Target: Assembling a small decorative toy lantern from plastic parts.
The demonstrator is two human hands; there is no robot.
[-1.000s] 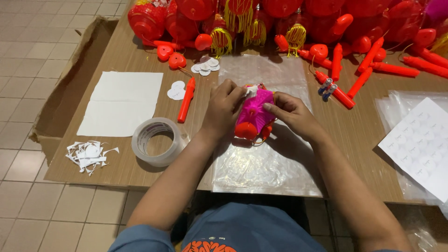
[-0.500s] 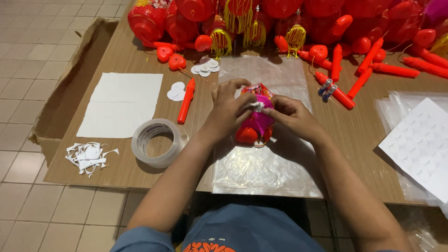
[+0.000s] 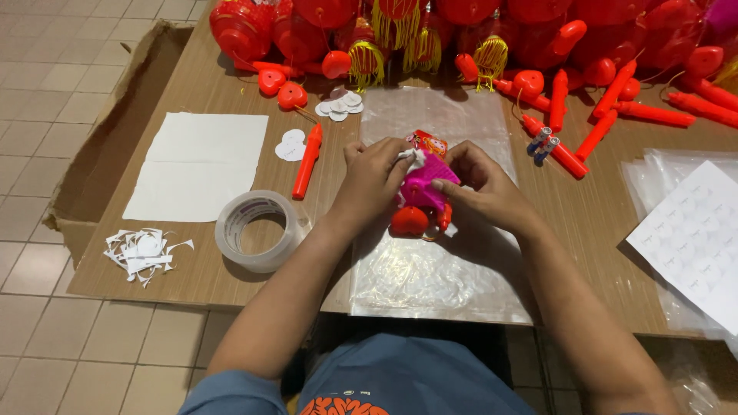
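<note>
the small plastic lantern toy [image 3: 421, 196] is showing bright magenta over a red base, with an orange printed patch on top. the red plastic handle sticks [image 3: 308, 160] are glowing orange-red on the brown wood-grain desk [image 3: 207, 92]. the roll of clear tape [image 3: 257, 230] is looking milky white. the paper sheet [image 3: 196, 165] is showing plain white.

My two bare arms reach forward and come together in the middle. My left hand [image 3: 374, 178] is curled, with its fingers bent and pinching at the tips. My right hand [image 3: 478, 187] is close beside it, fingers bent too, with the thumb pointing toward my left hand.
</note>
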